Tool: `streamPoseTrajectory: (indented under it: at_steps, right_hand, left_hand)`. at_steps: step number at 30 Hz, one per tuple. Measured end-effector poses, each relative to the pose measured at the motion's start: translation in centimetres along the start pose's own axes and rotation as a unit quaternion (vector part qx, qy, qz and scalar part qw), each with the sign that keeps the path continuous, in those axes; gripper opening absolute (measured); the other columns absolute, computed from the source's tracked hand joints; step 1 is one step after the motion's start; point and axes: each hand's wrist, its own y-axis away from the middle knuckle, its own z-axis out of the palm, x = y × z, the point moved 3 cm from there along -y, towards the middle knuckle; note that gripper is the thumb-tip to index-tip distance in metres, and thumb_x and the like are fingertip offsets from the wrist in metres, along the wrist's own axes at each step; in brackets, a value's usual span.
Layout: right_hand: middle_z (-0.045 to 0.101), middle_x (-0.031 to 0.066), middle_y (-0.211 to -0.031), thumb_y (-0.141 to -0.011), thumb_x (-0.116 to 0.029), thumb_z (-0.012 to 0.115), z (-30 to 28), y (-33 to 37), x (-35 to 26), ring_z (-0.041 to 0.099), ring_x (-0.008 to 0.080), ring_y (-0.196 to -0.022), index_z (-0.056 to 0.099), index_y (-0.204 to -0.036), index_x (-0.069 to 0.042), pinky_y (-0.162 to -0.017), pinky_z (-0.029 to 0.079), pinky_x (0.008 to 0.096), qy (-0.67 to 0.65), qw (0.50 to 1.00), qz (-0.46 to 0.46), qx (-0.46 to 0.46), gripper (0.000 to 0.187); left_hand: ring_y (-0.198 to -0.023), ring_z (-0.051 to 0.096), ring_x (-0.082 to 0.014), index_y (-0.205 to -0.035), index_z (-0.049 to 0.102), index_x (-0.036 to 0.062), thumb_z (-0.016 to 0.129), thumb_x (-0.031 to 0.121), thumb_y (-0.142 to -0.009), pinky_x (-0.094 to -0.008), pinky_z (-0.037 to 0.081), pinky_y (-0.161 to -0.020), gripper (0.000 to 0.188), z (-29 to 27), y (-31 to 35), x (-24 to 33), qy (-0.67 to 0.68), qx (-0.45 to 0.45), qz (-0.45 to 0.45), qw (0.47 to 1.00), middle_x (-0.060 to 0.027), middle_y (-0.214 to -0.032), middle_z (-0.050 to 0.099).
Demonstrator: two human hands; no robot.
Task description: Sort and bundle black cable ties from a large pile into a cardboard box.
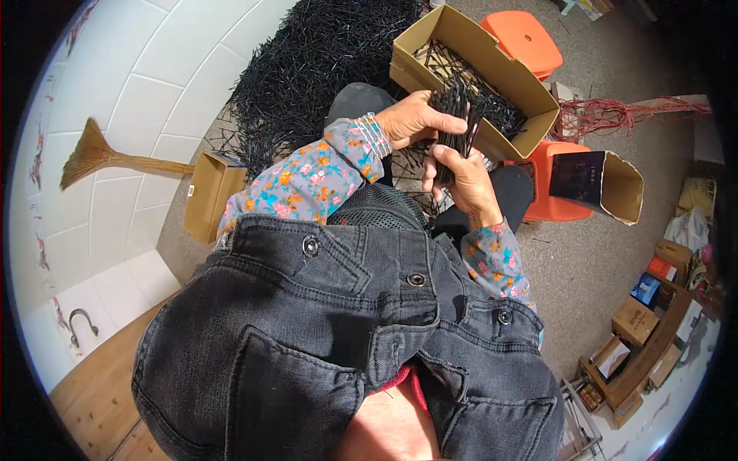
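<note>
Both hands grip one bundle of thin black sticks [455, 104], held upright above my lap. My left hand [415, 121] is closed around it from the left, thumb lying across the front. Lower down, my right hand [465, 178] is closed on the same bundle, its thumb pressed against the sticks. Just behind the hands stands an open cardboard box [538, 127] with more black sticks lying loose inside. A large heap of similar black sticks [307, 69] spreads over the floor to the left of the box. What the sticks are exactly, I cannot tell.
Orange stools [524, 42] stand beyond the box and at its right, the nearer bearing an open dark carton [576, 180]. Red cord [607, 115] lies tangled at right. A straw broom [100, 155] and an empty cardboard box [207, 200] are left. Shelves with small boxes [634, 319] line the right.
</note>
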Motion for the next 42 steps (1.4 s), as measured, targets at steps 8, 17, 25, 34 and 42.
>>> streamPoseTrajectory:
  at_steps: [8, 17, 25, 34, 42]
  right_hand:
    - [0.057, 0.0056, -0.063, -0.085, -0.018, 0.057, -0.7, 0.2, 0.5, 0.051, 0.0117, -0.046, 0.054, -0.092, -0.001, -0.032, 0.036, 0.0226, -0.023, 0.999, 0.012, -0.033, 0.019]
    - [0.051, 0.0043, -0.065, -0.086, -0.035, 0.058, -0.8, 0.7, 0.6, 0.047, 0.0107, -0.043, 0.053, -0.102, 0.0, -0.03, 0.029, 0.0191, -0.176, 0.978, 0.057, -0.096, 0.039]
    - [0.049, 0.0027, -0.062, -0.084, -0.033, 0.06, -0.8, 0.0, 1.1, 0.044, 0.0093, -0.041, 0.053, -0.098, -0.001, -0.029, 0.026, 0.0191, -0.053, 0.993, 0.087, -0.057, 0.035]
    - [0.049, -0.0005, -0.056, -0.081, -0.019, 0.061, -4.3, 2.2, -1.4, 0.046, 0.0072, -0.044, 0.056, -0.084, -0.005, -0.036, 0.032, 0.0215, 0.144, 0.982, 0.12, -0.022, 0.015]
    - [0.058, 0.0094, -0.064, -0.074, -0.016, 0.065, -20.7, 15.0, -15.8, 0.058, 0.0209, -0.059, 0.057, -0.083, 0.001, -0.055, 0.047, 0.0343, 0.646, 0.663, -0.089, 0.367, 0.02]
  left_hand:
    - [-0.089, 0.058, -0.0175, -0.117, 0.048, 0.0, 0.063, 0.002, -0.078, -0.0292, 0.049, -0.082, 0.042, 0.4, -0.4, 1.0, 0.042, 0.055, 0.099, 0.993, -0.0075, -0.095, 0.057]
    - [-0.085, 0.059, -0.0176, -0.114, 0.051, -0.001, 0.062, 0.006, -0.082, -0.0308, 0.051, -0.078, 0.035, 0.8, 0.1, 0.6, 0.015, 0.052, 0.064, 0.996, -0.0092, -0.097, 0.059]
    - [-0.089, 0.061, -0.0228, -0.11, 0.054, -0.0039, 0.044, 0.028, -0.094, -0.0356, 0.05, -0.081, 0.037, -1.1, -0.9, 0.4, 0.083, 0.084, 0.071, 0.99, -0.0128, -0.1, 0.061]
    - [-0.096, 0.059, -0.0233, -0.125, 0.043, -0.0011, 0.044, 0.028, -0.093, -0.0328, 0.047, -0.082, 0.043, -1.0, -0.7, 0.9, -0.027, 0.104, 0.073, 0.992, -0.0171, -0.11, 0.059]
    - [-0.092, 0.06, -0.0204, -0.109, 0.057, 0.0012, 0.058, 0.009, -0.083, -0.029, 0.046, -0.08, 0.027, -8.4, 2.6, 1.7, -0.537, 0.279, 0.15, 0.782, -0.0112, -0.1, 0.062]
